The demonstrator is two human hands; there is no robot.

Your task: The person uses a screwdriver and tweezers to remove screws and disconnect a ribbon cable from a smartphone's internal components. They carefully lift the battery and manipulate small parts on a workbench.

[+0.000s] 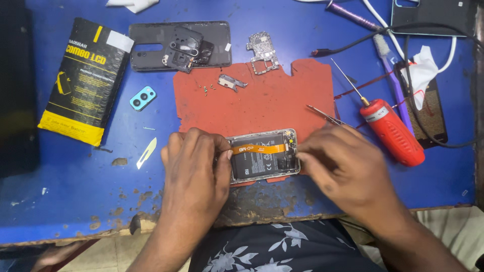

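An opened phone (263, 155) lies back-up on a red mat (262, 95), with its black battery and an orange flex cable showing. My left hand (194, 163) grips the phone's left end, thumb pressed on the flex cable. My right hand (339, 162) is closed on thin metal tweezers (325, 116), its fingers at the phone's right end. What the tweezer tips touch is hidden by my fingers.
On the blue table: a dark phone back cover (179, 45), a circuit board (262, 53), a small metal bracket (231, 82) and tiny screws, a teal camera ring (142, 97), a black-and-yellow packet (85, 80), a red electric screwdriver (390, 128), a white pry pick (146, 153), cables at right.
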